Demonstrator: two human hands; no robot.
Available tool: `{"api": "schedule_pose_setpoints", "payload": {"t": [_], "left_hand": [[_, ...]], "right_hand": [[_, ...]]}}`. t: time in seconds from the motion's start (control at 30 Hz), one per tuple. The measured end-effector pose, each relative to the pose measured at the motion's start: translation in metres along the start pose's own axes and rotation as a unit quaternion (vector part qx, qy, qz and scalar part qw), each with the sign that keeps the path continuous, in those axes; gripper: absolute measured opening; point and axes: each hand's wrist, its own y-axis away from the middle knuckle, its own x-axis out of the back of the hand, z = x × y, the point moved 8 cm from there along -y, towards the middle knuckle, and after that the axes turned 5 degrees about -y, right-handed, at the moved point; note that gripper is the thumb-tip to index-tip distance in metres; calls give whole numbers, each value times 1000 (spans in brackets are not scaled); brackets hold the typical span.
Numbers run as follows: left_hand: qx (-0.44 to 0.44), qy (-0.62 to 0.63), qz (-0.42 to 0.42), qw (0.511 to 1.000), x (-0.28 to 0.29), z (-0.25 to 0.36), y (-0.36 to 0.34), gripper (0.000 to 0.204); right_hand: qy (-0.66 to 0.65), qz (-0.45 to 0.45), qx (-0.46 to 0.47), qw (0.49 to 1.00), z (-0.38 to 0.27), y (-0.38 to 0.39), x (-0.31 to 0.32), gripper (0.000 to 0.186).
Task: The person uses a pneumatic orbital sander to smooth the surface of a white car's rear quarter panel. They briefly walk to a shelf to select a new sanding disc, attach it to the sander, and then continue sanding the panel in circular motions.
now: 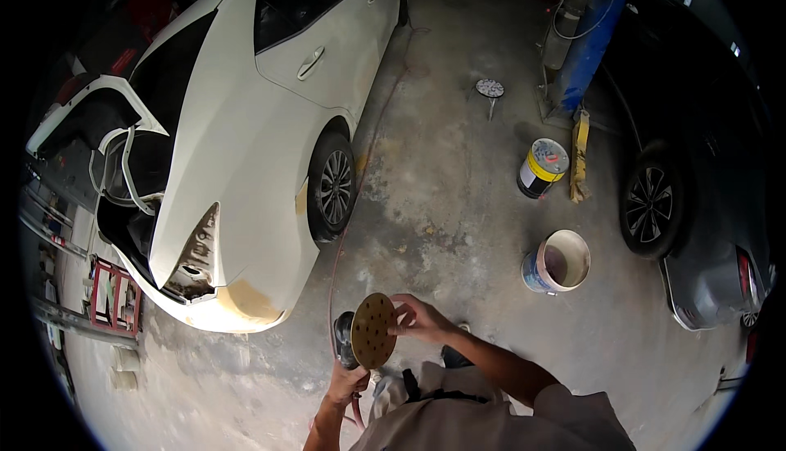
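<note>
In front of me, my left hand point(348, 381) is wrapped round a dark orbital sander point(345, 339). The sander is turned so that its round tan sanding disc point(372, 330), dotted with dark holes, faces to the right and up. My right hand point(419, 320) reaches in from the right, its bent fingertips on the disc's right edge. Part of the sander's body is hidden behind the disc. A reddish hose point(358, 412) hangs below my left hand.
A white car point(237, 123) with tan filler patches point(247, 302) and an opened rear stands to my left. On the right are an open bucket point(565, 261), a lidded yellow-and-black pail point(542, 171), a small stool point(490, 89), a blue post point(591, 41) and a dark car point(700, 275).
</note>
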Motion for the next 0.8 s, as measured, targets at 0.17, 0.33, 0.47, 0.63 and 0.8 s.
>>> {"api": "schedule_pose_setpoints", "payload": {"t": [0.17, 0.33, 0.47, 0.63, 0.8], "left_hand": [[-26, 39, 11, 999, -86, 29, -64, 60], [-133, -13, 95, 986, -111, 67, -156, 83], [-169, -67, 185, 966, -106, 101, -235, 110], [-118, 30, 129, 984, -134, 160, -359, 117], [-71, 55, 34, 995, -212, 249, -478, 101]], "right_hand": [[217, -30, -43, 975, -64, -39, 101, 49], [238, 2, -11, 971, -88, -100, 171, 63], [248, -17, -59, 967, -108, -170, 223, 70], [275, -29, -39, 960, -138, -264, 317, 74], [339, -38, -19, 940, -188, -355, 439, 77]]}}
